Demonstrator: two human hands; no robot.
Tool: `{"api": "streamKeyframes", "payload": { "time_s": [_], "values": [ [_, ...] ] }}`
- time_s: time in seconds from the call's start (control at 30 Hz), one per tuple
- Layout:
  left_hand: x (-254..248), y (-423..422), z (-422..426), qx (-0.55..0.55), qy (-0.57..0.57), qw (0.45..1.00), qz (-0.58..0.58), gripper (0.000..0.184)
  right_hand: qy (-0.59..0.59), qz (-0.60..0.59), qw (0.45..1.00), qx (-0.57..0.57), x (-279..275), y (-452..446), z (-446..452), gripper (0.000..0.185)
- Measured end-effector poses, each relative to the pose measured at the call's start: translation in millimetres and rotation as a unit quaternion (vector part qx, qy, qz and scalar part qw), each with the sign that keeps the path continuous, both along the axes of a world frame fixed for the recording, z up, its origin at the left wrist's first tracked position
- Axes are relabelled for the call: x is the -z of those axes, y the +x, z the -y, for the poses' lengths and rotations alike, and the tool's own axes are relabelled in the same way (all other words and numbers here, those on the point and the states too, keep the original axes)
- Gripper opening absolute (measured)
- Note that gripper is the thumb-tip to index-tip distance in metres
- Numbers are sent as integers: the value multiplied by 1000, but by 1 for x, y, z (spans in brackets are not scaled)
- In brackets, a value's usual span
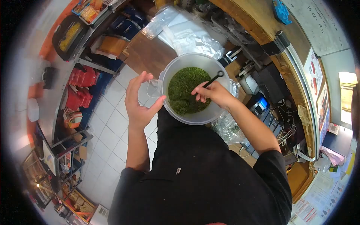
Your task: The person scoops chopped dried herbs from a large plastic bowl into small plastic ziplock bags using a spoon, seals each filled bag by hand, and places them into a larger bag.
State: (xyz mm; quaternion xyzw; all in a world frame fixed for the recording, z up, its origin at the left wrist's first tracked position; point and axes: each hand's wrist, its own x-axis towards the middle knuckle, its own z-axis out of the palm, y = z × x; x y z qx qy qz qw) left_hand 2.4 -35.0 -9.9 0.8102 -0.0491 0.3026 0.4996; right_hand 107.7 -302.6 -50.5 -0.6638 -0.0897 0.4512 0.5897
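Note:
A round translucent bucket [219, 109] stands in front of my body, partly filled with chopped green herbs in liquid [187, 84]. My right hand [210, 92] reaches over the rim, its fingers closed around the shaft of a black spoon [216, 76]. The ringed handle end points up and right; the lower end appears to sit in the green mix. At the bucket's left side, my left hand [141, 103] curves in a C shape. Between its thumb and fingers is a small clear plastic container [153, 89], hard to make out against the floor and bucket.
Clear plastic bags [191, 35] lie on a brown board [153, 54] beyond the bucket. To the right are more crumpled plastic [228, 127], a device with a lit screen [261, 104] and tangled cables [287, 129]. Shelves with red packs [80, 86] line the left, beyond white floor tiles [107, 129].

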Motion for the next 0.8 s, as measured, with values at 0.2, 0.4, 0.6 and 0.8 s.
{"api": "streamKeyframes", "payload": {
  "time_s": [0.2,0.4,0.6,0.8],
  "values": [
    [-4,3,11,23,8,1000,-7,80,76,29,970,229,-13,-5,29,29],
    [-8,14,37,89,-4,996,-16,82,158,38,934,320,-30,-16,49,30],
    [2,25,79,86,-10,994,-64,83,220,86,900,367,-64,-33,54,28],
    [8,36,105,54,-28,996,-60,92,193,242,909,277,-79,-51,47,27]
  ]
}}
